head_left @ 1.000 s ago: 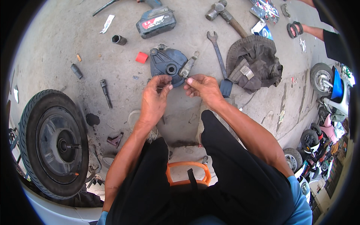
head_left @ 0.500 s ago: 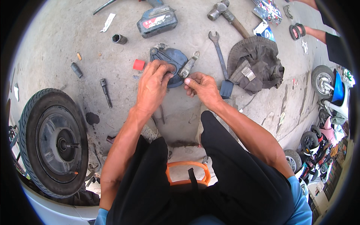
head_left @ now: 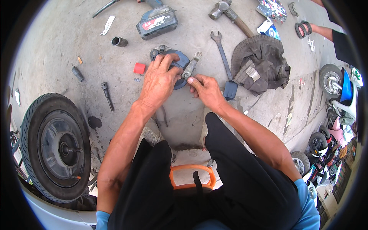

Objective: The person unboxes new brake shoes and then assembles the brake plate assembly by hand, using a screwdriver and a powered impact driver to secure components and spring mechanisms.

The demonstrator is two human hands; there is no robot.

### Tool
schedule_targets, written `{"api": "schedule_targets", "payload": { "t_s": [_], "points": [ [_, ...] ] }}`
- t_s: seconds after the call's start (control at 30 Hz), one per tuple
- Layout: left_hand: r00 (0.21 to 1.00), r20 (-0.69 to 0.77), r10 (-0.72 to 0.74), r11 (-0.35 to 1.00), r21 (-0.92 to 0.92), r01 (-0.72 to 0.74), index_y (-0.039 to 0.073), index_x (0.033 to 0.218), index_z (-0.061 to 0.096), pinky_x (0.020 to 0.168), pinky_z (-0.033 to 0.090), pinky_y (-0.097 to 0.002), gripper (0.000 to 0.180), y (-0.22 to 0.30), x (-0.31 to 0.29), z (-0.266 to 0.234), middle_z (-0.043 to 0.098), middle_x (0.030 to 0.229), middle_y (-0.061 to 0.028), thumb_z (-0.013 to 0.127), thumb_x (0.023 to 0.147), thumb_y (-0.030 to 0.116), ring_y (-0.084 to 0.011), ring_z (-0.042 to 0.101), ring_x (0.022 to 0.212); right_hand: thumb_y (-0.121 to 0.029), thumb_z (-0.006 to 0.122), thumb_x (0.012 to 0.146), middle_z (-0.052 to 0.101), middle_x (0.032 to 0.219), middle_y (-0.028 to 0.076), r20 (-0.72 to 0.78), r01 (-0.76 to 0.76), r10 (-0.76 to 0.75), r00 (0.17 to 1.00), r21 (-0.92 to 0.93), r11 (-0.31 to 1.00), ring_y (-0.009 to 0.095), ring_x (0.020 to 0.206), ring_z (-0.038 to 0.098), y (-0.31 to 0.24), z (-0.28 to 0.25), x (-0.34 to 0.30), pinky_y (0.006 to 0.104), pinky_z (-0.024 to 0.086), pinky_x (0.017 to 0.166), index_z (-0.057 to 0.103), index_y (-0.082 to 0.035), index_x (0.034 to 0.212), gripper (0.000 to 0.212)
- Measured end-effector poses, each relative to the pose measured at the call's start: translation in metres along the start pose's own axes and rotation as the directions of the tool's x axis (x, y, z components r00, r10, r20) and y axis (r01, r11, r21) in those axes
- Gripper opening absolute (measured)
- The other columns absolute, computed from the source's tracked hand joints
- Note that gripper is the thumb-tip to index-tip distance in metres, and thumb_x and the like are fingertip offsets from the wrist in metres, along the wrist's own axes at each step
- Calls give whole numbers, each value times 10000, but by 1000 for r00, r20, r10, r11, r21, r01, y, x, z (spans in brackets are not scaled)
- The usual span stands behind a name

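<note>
A round dark brake plate (head_left: 183,58) lies on the concrete in front of me, partly covered by my left hand (head_left: 158,80). That hand's fingers are curled over the plate, holding it. At the plate's right side a metal brake lever (head_left: 193,63) slants up and to the right. My right hand (head_left: 208,91) is closed, thumb and forefinger pinched at the lever's lower end. Whether a small part sits between those fingertips is hidden. Just left of the plate stands a red plastic piece (head_left: 139,68).
A cordless tool's battery (head_left: 158,23), a socket (head_left: 119,41), a hammer (head_left: 237,21), an open-end wrench (head_left: 221,53) and a dark cloth cap (head_left: 260,65) lie around. A wheel (head_left: 31,153) stands at left. Another person's foot (head_left: 305,30) is far right.
My left hand's fingers have shifted over the plate, its forefinger reaching farther across. The right hand stays at the lever's lower end. The whole view has shifted slightly.
</note>
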State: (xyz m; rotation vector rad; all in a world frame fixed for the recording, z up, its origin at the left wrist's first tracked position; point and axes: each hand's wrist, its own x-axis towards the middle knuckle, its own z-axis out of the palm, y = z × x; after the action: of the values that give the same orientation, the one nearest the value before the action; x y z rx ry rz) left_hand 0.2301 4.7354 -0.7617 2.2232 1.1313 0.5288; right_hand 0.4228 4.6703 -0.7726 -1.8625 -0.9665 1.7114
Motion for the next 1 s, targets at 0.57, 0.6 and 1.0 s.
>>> {"api": "schedule_targets", "payload": {
  "t_s": [0.57,0.6,1.0],
  "points": [
    [995,96,28,1000,-9,-28,0,989,731,1012,485,-430,234,-2,5,-2,575,1337,-107,766,757,8,-311,569,1194,-218,732,938,672,735,135,-101,143,-170,980,-236,961,214,639,637,-3,1,-4,350,512,632,683,27,1007,260],
    [995,99,21,1000,-4,-21,2,987,730,1012,485,-431,234,-2,5,-2,569,1345,-107,769,756,7,-314,569,1192,-223,735,933,689,780,153,-92,152,-185,978,-286,946,249,672,653,-3,1,-5,362,520,656,680,31,1009,271],
    [992,124,30,999,15,-32,-5,956,712,1012,488,-438,226,3,12,-7,527,1410,-99,772,738,-19,-319,561,1193,-172,772,905,712,857,134,-150,309,-393,907,-398,864,191,729,675,-4,5,-6,344,536,674,670,17,988,230]
  ]
}}
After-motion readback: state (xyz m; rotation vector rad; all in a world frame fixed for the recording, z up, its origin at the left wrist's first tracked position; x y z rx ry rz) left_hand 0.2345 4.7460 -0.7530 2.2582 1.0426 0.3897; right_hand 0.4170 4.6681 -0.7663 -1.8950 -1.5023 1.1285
